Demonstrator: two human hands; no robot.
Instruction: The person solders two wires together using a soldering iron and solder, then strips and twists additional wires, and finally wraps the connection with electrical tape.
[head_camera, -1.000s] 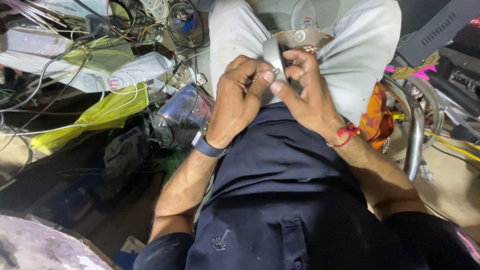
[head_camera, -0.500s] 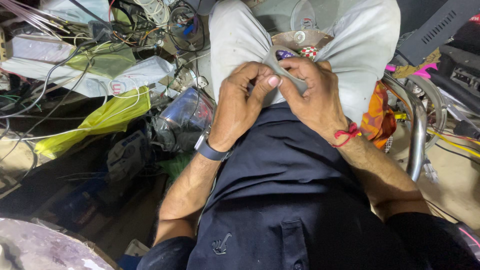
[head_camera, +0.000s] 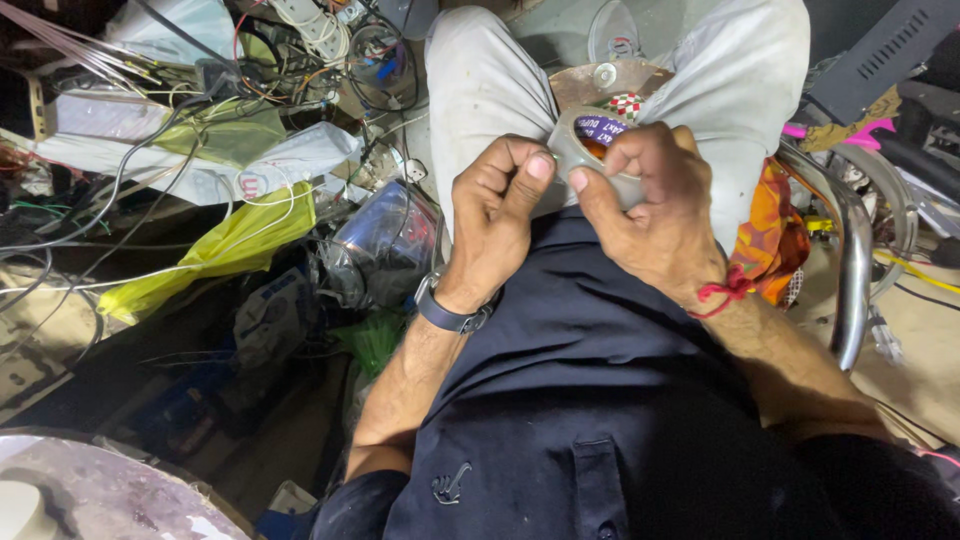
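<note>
A roll of clear packing tape (head_camera: 590, 140) with a purple inner core sits in my lap between my knees. My right hand (head_camera: 655, 215) wraps around the roll, thumb pressed on its outer face. My left hand (head_camera: 497, 215) is curled beside it, thumb and forefinger pinching at the roll's edge where the tape end lies. A dark watch is on my left wrist and a red thread on my right wrist. I wear a dark shirt and light grey trousers (head_camera: 480, 90).
A tangle of wires (head_camera: 300, 50) and plastic bags, one yellow (head_camera: 215, 250), clutter the left. A clear plastic wrapped object (head_camera: 385, 245) lies by my left knee. A chrome tube (head_camera: 850, 260) and orange cloth (head_camera: 775, 235) are at the right.
The tape roll has come down from an upright hold to lie lower between my knees. My left hand has shifted from covering the roll to pinching at its edge.
</note>
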